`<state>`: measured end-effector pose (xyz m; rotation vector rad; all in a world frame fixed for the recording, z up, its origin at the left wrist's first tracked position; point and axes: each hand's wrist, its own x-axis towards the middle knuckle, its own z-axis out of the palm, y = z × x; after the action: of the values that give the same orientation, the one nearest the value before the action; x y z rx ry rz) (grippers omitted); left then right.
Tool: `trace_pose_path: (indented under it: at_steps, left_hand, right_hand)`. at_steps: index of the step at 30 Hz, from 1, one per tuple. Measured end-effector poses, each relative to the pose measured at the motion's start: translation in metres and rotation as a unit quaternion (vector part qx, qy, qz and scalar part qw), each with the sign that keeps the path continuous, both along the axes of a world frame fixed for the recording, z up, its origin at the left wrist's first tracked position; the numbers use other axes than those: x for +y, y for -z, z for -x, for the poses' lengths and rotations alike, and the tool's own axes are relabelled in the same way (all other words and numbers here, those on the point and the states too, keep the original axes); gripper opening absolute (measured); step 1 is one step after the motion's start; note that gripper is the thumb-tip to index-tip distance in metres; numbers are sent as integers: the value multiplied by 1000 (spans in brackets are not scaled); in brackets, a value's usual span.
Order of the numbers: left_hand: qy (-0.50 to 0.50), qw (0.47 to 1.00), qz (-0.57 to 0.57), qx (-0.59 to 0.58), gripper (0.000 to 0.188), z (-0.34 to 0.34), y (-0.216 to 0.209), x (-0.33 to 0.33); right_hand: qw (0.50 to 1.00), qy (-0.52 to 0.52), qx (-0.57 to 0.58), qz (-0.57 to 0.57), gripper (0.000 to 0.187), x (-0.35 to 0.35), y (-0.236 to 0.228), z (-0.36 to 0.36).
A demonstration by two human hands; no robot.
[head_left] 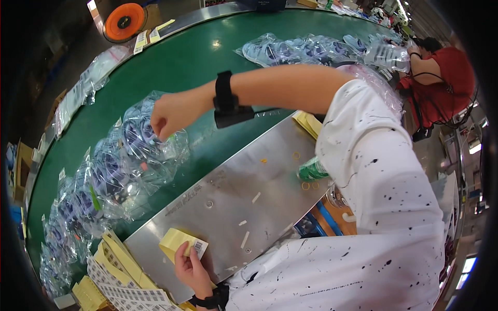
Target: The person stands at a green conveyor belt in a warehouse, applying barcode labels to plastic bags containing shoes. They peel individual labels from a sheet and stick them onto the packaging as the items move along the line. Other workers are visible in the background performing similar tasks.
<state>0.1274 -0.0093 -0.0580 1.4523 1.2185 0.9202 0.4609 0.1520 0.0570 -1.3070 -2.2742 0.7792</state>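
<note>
1. Key relation: bagged shoes point(140, 129), far end of left row, lie just left of R hand point(172, 115), slightly nearside; R hand at bag edge, clearly closer than L hand point(192, 267).
2. Long axis: left row runs near-left to far-right on green belt point(207, 57), its far end beside R hand. R forearm crosses from right to left, approx. across that line.
3. R hand: fingers curled, narrow; can't tell if film is pinched or contact only.
4. L hand: thumb + fingers pinch yellow slip point(174, 242) w/ white barcode sticker at its right end; slip over near-left part of metal plate point(223, 192), long axis approx. left–right.
5. Counts, shoes: 2 rows, 1 left, 1 far right point(306, 49); indiv. bags overlap, no exact no., several per row.
6. Counts, plate: 1 green cylinder point(313, 170) at right edge, partly behind sleeve; 3 rubber bands point(305, 186) discernible; a few white paper strips point(245, 240).
7. Counts, other: 1 slip in hand; 1 orange fan point(123, 22) far left; 1 co-worker point(446, 83) in red, far right. Barcode sheets point(132, 296) near left, overlapping, uncounted.
</note>
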Motion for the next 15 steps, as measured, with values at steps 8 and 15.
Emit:
trace_pose_path:
  at_steps: [8,15]
  left_hand:
    - [32,998,-30,38,20,-8,3,2]
    - [32,999,-27,17,20,-13,7,3]
  right_hand:
    - [984,-39,-167,42,22,-22,-57,-27]
    - [945,-58,-277,166,31,-113,-102,-31]
